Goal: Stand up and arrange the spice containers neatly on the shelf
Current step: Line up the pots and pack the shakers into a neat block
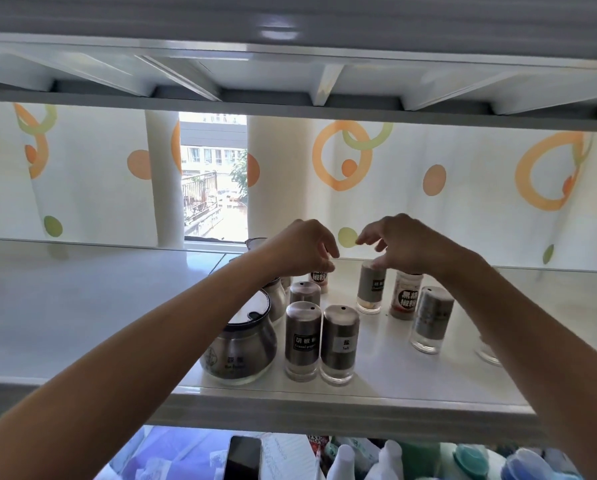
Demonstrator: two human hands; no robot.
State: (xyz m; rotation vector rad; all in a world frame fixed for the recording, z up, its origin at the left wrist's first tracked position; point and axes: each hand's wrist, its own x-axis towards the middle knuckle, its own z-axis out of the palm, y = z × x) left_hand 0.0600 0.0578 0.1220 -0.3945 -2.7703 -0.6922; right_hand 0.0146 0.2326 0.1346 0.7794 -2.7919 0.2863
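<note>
Shelf (82, 306): shakers upright but loosely grouped, approx half done. Left hand (304, 249) fingers pinch small pepper bottle (319, 280) at back; right hand (399, 242) fingers half-open over grey shaker (370, 289), contact unclear.

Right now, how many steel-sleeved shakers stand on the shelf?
5: two side by side in front, one behind them, one under the right hand, one far right. Arms may hide others.

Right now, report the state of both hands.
Left hand: fingers closed on the top of the white pepper bottle.
Right hand: fingertips at the steel shaker top; grip cannot be told.
</note>
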